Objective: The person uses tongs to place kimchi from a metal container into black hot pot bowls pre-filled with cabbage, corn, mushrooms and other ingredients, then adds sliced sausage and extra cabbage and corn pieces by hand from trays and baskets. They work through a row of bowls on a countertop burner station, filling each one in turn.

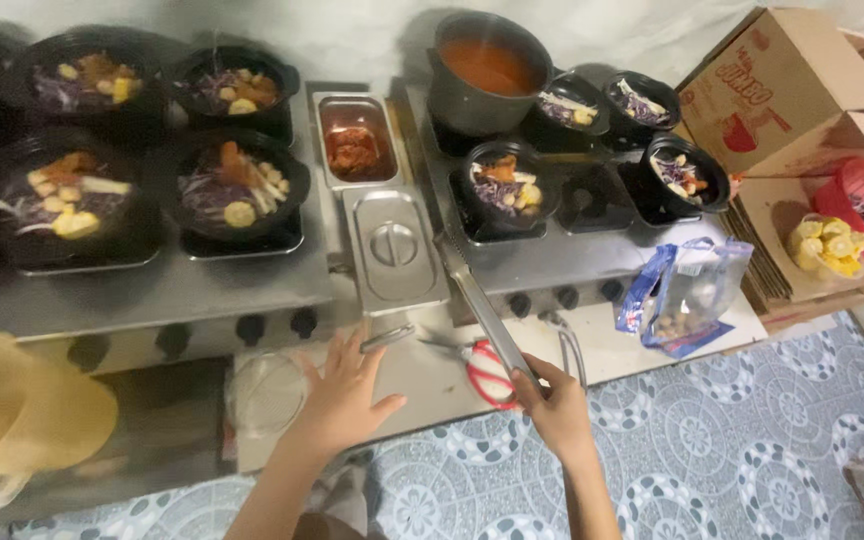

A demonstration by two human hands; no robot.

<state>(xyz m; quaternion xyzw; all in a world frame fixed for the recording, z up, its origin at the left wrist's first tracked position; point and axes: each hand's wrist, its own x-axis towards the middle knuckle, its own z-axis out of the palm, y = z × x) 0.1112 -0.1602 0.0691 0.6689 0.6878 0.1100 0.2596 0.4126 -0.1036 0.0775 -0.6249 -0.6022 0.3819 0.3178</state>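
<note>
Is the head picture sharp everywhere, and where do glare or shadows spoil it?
Head view: the steel lid and red scissors are fairly sharp; the left hand and right hand are slightly soft; the yellow shape at lower left is blurred; the left bowls sit in shadow; edges bend.

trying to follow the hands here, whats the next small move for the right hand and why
Probably lift the long metal tongs toward the pots: the right hand grips their lower end, tips pointing at the filled black pot, while the left hand rests open on the tray.
</note>
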